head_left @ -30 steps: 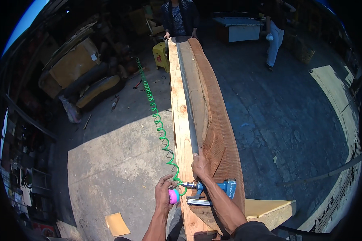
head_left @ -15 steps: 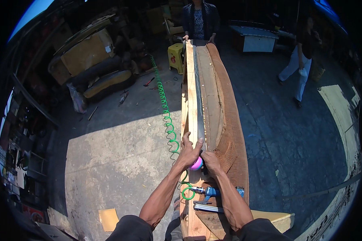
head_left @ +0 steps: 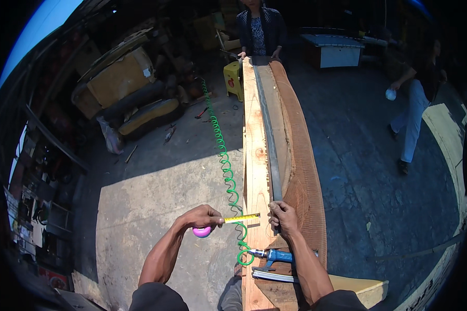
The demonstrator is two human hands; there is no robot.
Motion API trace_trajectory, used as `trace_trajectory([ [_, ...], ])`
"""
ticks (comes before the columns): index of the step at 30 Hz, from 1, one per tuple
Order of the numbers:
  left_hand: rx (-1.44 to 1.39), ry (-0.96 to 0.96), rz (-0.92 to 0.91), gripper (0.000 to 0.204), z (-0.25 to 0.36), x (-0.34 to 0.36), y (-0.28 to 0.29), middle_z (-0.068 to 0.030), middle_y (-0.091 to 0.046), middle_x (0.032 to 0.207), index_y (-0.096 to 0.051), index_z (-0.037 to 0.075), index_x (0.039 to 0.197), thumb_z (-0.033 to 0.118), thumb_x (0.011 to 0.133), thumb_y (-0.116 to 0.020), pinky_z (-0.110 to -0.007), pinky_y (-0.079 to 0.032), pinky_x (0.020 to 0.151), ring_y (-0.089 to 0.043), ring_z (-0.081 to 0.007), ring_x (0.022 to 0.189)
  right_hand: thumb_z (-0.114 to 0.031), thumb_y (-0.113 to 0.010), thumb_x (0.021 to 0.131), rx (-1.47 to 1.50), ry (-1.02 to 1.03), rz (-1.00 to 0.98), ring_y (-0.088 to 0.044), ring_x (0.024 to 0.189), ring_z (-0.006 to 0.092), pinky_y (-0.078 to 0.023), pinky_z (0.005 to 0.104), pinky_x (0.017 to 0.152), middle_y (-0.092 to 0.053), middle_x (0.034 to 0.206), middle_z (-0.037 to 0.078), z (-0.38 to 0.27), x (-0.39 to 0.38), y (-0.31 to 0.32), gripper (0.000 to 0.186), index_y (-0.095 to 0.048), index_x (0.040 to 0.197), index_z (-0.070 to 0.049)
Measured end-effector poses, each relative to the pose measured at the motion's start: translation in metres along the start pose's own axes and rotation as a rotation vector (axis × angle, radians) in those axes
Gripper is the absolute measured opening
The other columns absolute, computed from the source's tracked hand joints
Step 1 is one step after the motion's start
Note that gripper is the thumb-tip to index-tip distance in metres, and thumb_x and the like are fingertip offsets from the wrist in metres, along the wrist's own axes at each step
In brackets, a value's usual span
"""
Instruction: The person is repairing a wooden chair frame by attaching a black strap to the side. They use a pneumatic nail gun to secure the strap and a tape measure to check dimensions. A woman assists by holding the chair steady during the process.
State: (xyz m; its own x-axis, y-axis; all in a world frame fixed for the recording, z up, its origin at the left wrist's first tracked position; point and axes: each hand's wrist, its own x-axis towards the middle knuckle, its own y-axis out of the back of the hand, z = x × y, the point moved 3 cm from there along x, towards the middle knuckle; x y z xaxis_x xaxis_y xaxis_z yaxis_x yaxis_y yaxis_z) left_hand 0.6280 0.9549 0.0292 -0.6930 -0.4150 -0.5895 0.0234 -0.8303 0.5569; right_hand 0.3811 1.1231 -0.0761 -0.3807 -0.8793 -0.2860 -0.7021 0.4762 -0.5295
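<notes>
My left hand [head_left: 206, 216] is closed around a pink tape measure [head_left: 202, 231] beside the left edge of a long pale wooden board [head_left: 257, 176]. Its yellow blade [head_left: 238, 218] sticks out to the right, with the free end over the board. My right hand [head_left: 284, 217] pinches the near end of a long dark grey strip [head_left: 276, 192], which runs away along the board's right side. Brown ribbed fabric [head_left: 308, 197] covers the piece to the right of it. Nearer to me, under my right forearm, lies a blue air staple gun [head_left: 279, 255] with a silver magazine [head_left: 275, 277].
A green coiled hose [head_left: 225, 165] runs along the floor to the gun. At the far end a person [head_left: 259, 31] has hands on the piece; a yellow stool [head_left: 233, 80] stands beside it. Another person [head_left: 415, 103] walks at right. Old sofa parts [head_left: 122, 83] lie far left.
My hands have come apart: the left moved left with the tape measure, its blade now drawn out, and the right is at the strip's end. The person at right has walked further right.
</notes>
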Motion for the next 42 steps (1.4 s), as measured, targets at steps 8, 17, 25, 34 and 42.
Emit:
trace_trajectory([
  [8,0.634,0.521,1.092,0.032,-0.008,-0.170,0.304,-0.0259,-0.071,0.093,-0.076,0.000,0.093,0.030,0.089,-0.063,-0.048,-0.056,0.082,-0.071,-0.0413,0.089,-0.021,-0.065,0.099,-0.029,0.033,0.057,-0.046,0.051,0.0046,-0.038,0.0213,0.042,-0.056,0.076,0.002,0.002,-0.007,-0.002,0.029,-0.065,0.113,0.004],
  [17,1.142,0.579,1.070,0.029,0.135,-0.227,0.423,-0.0182,-0.073,0.104,-0.073,0.007,0.107,0.023,0.090,-0.056,-0.045,-0.056,0.088,-0.070,-0.0340,0.101,-0.018,-0.061,0.100,-0.172,0.059,0.036,-0.048,0.051,0.0072,-0.039,0.0238,0.043,-0.055,0.072,0.002,0.004,-0.001,0.001,0.027,-0.065,0.114,0.005],
  [25,1.284,0.543,1.035,0.027,0.149,-0.179,0.435,-0.0136,-0.074,0.105,-0.075,0.008,0.101,0.022,0.089,-0.055,-0.044,-0.057,0.087,-0.070,-0.0324,0.103,-0.019,-0.063,0.100,-0.126,0.074,0.036,-0.047,0.050,0.0070,-0.039,0.0241,0.043,-0.054,0.068,0.002,0.005,-0.002,0.001,0.026,-0.066,0.112,0.004],
  [34,1.232,0.503,1.122,0.025,0.108,-0.170,0.476,-0.0139,-0.075,0.101,-0.074,0.009,0.093,0.025,0.093,-0.055,-0.045,-0.058,0.081,-0.072,-0.0331,0.097,-0.017,-0.063,0.099,-0.234,0.130,-0.012,-0.047,0.052,0.0053,-0.035,0.0228,0.045,-0.060,0.071,0.002,0.018,-0.003,-0.004,0.022,-0.070,0.110,0.001],
  [42,0.929,0.432,1.073,0.030,0.175,-0.068,0.400,-0.0214,-0.071,0.112,-0.069,0.006,0.114,0.028,0.094,-0.061,-0.048,-0.055,0.091,-0.067,-0.0394,0.108,-0.018,-0.064,0.095,-0.433,0.134,0.080,-0.063,0.076,0.0097,-0.049,0.0250,0.067,-0.072,0.085,0.006,0.026,-0.002,0.003,0.024,-0.073,0.109,-0.001],
])
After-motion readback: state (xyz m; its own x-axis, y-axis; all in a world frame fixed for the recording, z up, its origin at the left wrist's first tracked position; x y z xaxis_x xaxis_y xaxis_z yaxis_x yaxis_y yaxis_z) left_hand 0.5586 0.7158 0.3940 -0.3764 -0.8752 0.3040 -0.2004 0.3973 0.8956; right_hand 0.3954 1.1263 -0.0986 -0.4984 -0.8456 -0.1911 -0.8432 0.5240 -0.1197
